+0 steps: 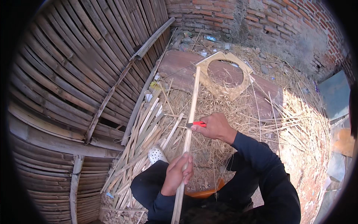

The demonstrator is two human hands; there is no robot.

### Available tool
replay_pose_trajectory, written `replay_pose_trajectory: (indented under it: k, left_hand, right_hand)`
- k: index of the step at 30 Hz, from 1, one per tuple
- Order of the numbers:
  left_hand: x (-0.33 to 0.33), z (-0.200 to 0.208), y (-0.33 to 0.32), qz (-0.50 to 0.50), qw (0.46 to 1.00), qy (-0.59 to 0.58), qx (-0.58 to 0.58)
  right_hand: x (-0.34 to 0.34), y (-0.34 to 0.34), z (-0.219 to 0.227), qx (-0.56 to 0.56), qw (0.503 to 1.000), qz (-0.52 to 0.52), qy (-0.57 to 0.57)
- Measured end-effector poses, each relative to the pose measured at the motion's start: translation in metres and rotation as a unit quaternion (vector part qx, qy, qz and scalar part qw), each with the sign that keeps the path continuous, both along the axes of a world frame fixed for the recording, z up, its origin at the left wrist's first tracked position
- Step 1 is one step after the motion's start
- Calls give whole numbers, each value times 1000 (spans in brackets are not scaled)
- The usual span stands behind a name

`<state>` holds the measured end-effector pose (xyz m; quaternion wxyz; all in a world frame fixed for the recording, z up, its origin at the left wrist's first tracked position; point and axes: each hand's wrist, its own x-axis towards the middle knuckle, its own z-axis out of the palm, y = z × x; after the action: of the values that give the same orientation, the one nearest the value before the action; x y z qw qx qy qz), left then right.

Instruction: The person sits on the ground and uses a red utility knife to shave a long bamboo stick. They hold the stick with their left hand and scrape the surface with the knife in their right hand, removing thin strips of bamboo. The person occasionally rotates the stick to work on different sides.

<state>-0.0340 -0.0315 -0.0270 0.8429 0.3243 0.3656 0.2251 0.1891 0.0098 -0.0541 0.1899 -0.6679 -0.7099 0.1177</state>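
A long pale bamboo strip (194,99) runs from between my legs up and slightly right, its far end beside a board with a round hole (204,83). My left hand (179,172) is wrapped round the strip's lower part. Farther up, my right hand (216,127) is closed on a knife with a red handle (198,123). The dark blade (190,125) lies across the strip and touches it. My right palm hides part of the handle.
Split bamboo strips (140,140) lie heaped at the left, beside a bamboo slat wall (74,74). Shavings (231,102) cover the ground ahead. A brick wall (276,26) stands at the back. My shoe (157,154) rests near the strips. Sheets (335,95) lean at the far right.
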Motion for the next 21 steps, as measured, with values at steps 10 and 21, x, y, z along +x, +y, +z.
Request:
replay_pose_trajectory:
  k: [10, 21]
  left_hand:
    - [-1, 4, 1, 20, 1000, -9, -9]
    - [8, 0, -27, -110, 993, 24, 18]
  right_hand:
    - [-5, -2, -11, 147, 985, 81, -25]
    - [99, 37, -19, -12, 971, -239, 13]
